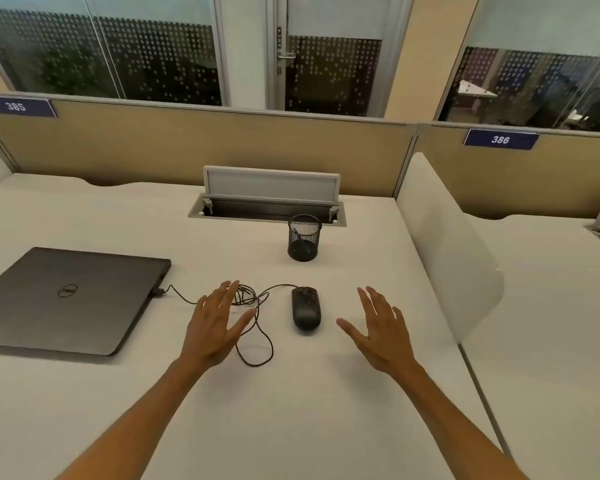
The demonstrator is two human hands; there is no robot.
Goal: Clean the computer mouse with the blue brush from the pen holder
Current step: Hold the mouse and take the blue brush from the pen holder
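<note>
A black wired computer mouse (306, 309) lies on the white desk, its cable (257, 327) looping to the left. Behind it stands a black mesh pen holder (303, 242); a thin bluish shape shows through the mesh, too faint to tell as the blue brush. My left hand (215, 323) hovers over the cable, left of the mouse, fingers spread and holding nothing. On the other side of the mouse, my right hand (378, 327) is likewise spread and empty. Neither hand touches the mouse.
A shut dark laptop (66, 299) lies at the left, with the mouse cable plugged into its side. A cable box with a raised lid (271, 188) sits at the desk's back. A white divider panel (444, 244) bounds the right side.
</note>
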